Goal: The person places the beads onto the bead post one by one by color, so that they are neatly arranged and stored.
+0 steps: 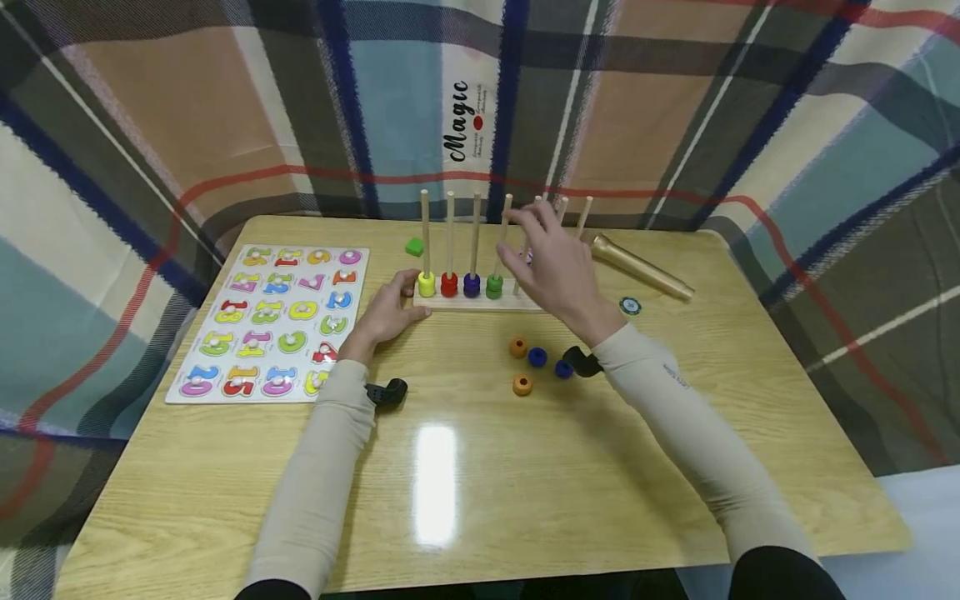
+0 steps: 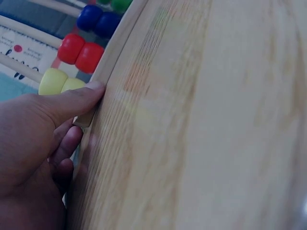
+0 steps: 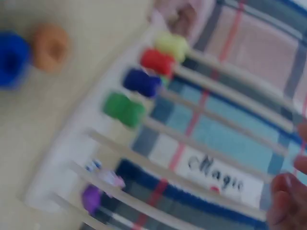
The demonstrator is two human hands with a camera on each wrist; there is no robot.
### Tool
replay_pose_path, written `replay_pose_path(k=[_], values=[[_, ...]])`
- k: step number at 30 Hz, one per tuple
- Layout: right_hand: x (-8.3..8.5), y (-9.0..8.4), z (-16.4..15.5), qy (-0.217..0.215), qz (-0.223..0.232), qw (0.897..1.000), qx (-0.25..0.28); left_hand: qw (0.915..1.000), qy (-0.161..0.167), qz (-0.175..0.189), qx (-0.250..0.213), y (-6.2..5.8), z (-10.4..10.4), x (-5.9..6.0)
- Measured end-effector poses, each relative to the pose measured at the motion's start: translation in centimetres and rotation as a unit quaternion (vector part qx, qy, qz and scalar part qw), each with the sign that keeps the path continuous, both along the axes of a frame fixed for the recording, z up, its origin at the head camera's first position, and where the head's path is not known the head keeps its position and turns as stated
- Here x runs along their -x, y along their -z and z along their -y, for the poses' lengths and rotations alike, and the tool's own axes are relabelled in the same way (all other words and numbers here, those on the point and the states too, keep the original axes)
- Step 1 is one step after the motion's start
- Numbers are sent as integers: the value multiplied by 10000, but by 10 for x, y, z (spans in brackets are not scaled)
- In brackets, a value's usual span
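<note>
A wooden peg board (image 1: 480, 305) stands upright near the back of the table, its pegs rising in a row. Stacked pairs of beads sit on four of its pegs: yellow beads (image 1: 427, 285), red beads (image 1: 449, 285), dark blue beads (image 1: 472, 286) and green beads (image 1: 494, 287). My left hand (image 1: 386, 317) grips the board's left end, its thumb (image 2: 91, 93) on the front edge. My right hand (image 1: 555, 271) is raised beside the top of the green beads' peg, fingers bent and apart. No bead shows between them; the right wrist view is blurred.
Two orange beads (image 1: 517, 347) and two blue beads (image 1: 537, 357) lie before the peg board. A number puzzle board (image 1: 174, 392) is at left, a green block (image 1: 414, 247) behind. To the right are a gold tube (image 1: 645, 268) and a round token (image 1: 630, 306).
</note>
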State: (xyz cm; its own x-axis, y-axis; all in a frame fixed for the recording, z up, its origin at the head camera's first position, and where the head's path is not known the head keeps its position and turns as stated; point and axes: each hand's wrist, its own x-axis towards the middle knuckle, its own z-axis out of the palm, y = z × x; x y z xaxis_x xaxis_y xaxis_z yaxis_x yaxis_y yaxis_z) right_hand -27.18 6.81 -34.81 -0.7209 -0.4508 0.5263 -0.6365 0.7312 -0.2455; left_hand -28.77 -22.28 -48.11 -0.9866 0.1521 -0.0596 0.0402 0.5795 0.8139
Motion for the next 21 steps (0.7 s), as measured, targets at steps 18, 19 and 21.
replay_pose_path(k=[18,19,21], values=[[-81,83,-29,-572,1033,9623,-2449,10000,36,-29,73,-1,1,2],[-79,78,-29,-579,1136,9642,-2323,10000,33,-24,71,-1,0,1],[-70,63,-28,-495,1367,9688,-2009,10000,18,-17,80,-1,0,1]])
